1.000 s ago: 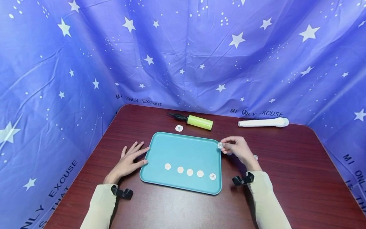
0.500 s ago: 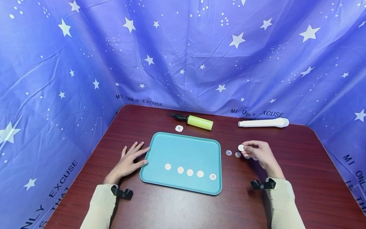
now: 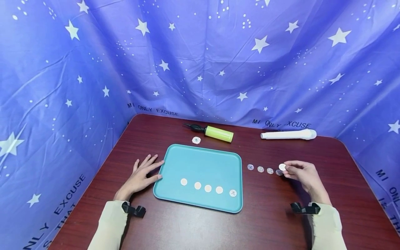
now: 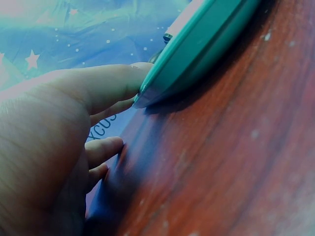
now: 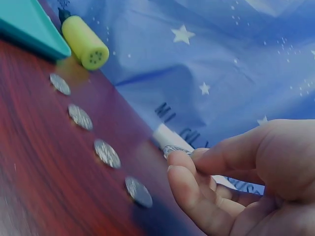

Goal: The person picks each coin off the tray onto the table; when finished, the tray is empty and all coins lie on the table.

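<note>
On a dark red wood-grain desk (image 3: 184, 225) lies a teal rounded-rectangular tray (image 3: 200, 161) holding a row of five small pale round discs (image 3: 207, 188). At nine o'clock the left hand (image 3: 140, 177) touches the tray, fingers spread. Toward three o'clock, past four grey patterned round discs (image 3: 260, 169), the right hand (image 3: 305, 176) pinches a white round disc (image 3: 282, 167). Just past twelve sits a lime-green cylindrical pump (image 3: 217, 134) with a black nozzle; at two, a white rod (image 3: 285, 134).

From my remote seat I am seeing a curtained booth (image 3: 47, 80): blue cloth (image 3: 200, 45), printed with stars (image 3: 260, 44) (lettering (image 3: 145, 108) is showing too), is hanging along the back and both sides, closing in a wood-grained table (image 3: 193, 229). What building is holding it, I am not making out.
</note>
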### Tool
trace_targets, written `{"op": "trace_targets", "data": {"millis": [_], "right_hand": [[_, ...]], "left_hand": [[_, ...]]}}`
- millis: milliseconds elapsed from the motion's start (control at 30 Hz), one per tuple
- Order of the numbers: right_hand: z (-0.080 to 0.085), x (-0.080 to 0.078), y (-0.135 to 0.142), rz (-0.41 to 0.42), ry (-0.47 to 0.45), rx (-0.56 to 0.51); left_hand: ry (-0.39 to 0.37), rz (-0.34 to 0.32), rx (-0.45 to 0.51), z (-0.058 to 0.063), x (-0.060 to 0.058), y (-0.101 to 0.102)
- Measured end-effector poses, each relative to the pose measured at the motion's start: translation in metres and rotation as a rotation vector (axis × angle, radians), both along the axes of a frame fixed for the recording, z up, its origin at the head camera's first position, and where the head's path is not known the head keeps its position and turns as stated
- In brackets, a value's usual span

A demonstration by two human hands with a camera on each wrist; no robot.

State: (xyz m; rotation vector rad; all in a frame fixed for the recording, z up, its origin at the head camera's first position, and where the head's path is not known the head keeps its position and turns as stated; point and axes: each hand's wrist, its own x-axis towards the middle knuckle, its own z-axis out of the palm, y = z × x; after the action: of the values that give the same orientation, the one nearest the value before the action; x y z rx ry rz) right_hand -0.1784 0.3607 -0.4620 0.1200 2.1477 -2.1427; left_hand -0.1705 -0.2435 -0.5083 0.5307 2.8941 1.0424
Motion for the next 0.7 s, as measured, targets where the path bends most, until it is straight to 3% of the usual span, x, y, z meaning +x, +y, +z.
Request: {"op": "trace_targets", "data": {"millis": [500, 700], "right_hand": [[-0.012, 0.01, 0.025, -0.053, -0.068, 0.097], [-0.013, 0.01, 0.023, -0.066, -0.099, 0.231]], "left_hand": [[0.006, -0.002, -0.001, 0.001, 0.0, 0.0], [0.005, 0.001, -0.004, 0.001, 0.0, 0.0]]}}
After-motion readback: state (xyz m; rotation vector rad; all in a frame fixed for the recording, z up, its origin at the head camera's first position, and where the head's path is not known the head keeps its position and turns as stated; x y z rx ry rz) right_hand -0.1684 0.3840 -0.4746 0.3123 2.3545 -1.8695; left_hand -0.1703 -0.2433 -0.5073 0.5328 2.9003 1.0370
